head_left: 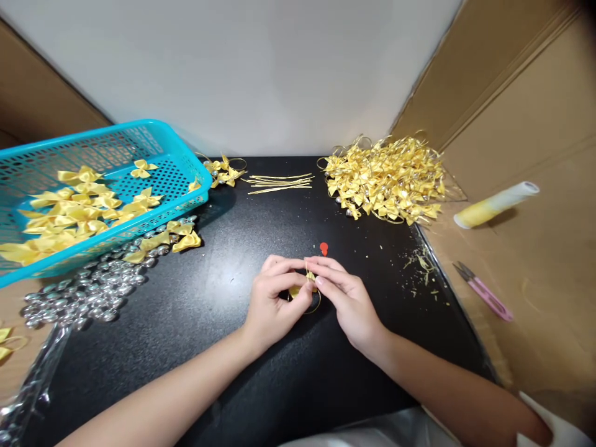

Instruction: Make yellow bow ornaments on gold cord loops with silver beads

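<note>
Black tabletop (223,279), both hands (274,295) pinching a half-hidden yellow ribbon piece (293,290), turquoise basket (186,162) cut off left.

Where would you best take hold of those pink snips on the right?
Probably by the pink handle, with the right hand coming from above on the near side: they lie flat, handle end toward the person, dark pointed blades facing away.
</note>
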